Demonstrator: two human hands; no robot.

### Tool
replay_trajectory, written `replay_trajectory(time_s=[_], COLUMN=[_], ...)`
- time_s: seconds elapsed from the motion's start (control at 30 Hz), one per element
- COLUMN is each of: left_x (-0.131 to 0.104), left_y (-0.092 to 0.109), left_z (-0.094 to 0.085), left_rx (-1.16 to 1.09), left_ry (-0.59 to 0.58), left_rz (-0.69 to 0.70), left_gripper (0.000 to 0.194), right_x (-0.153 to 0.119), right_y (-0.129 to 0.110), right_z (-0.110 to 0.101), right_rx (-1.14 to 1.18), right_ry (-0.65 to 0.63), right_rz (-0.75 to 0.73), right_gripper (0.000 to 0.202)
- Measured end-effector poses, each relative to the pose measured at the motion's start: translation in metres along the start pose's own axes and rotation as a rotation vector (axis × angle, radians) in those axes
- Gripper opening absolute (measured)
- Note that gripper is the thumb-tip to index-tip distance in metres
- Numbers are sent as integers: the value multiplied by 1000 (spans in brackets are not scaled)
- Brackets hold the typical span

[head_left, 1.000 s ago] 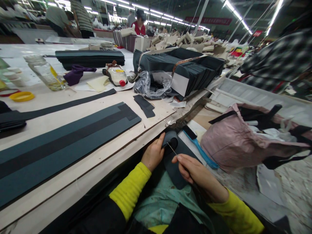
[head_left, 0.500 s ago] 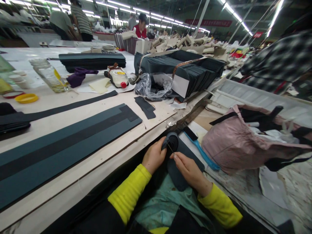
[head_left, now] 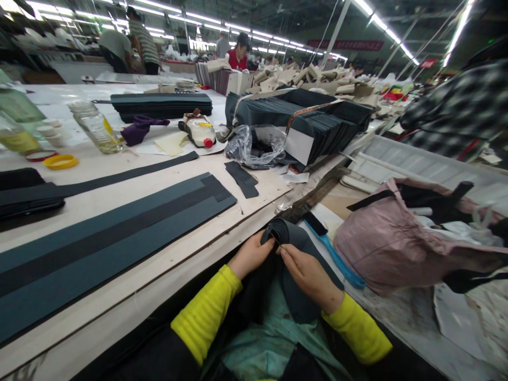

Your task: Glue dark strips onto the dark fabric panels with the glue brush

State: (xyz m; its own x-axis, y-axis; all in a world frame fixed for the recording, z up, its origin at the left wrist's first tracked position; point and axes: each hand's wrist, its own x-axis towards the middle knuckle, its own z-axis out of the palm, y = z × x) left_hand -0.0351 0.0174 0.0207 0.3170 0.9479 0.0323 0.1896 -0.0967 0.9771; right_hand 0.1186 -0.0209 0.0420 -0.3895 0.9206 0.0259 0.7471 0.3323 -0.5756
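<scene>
Over my lap, my left hand (head_left: 253,255) is closed on the edge of a curled stack of dark blue-grey sheets (head_left: 294,231). The layers bend into a loop at the top, and the rest hangs down over a green cloth (head_left: 273,338). My right hand (head_left: 304,270) pinches a thin stick-like tool (head_left: 277,242), whose tip meets the sheet edges near my left fingers. What kind of tool it is cannot be made out. A blue-handled brush (head_left: 335,254) lies just right of the sheets.
On the table at left lie a long dark panel (head_left: 119,233), a dark strip (head_left: 130,173) and a glass jar (head_left: 93,127). A strapped bundle of sheets (head_left: 317,127) stands behind. To the right sits a pink bag (head_left: 381,238). A person in a checked shirt (head_left: 456,100) is beyond.
The curled sheets have opened from a tight round coil into a looser loop. My right hand and the thin tool have shifted slightly across the sheet edges. The view has turned slightly left.
</scene>
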Motion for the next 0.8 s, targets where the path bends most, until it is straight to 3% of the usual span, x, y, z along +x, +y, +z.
replay_trajectory(time_s=[0.17, 0.4, 0.8], left_x=[2, 4, 8], left_y=[-2, -3, -12], left_z=[-6, -7, -5], left_rx=[37, 122, 164], left_ry=[80, 144, 133], left_rz=[-17, 33, 85], left_gripper=[26, 31, 33], right_x=[14, 22, 32], right_y=[-8, -1, 7], right_z=[0, 4, 14], right_rx=[128, 10, 17], right_ry=[0, 8, 58], right_rz=[-6, -32, -70], right_gripper=[31, 29, 28])
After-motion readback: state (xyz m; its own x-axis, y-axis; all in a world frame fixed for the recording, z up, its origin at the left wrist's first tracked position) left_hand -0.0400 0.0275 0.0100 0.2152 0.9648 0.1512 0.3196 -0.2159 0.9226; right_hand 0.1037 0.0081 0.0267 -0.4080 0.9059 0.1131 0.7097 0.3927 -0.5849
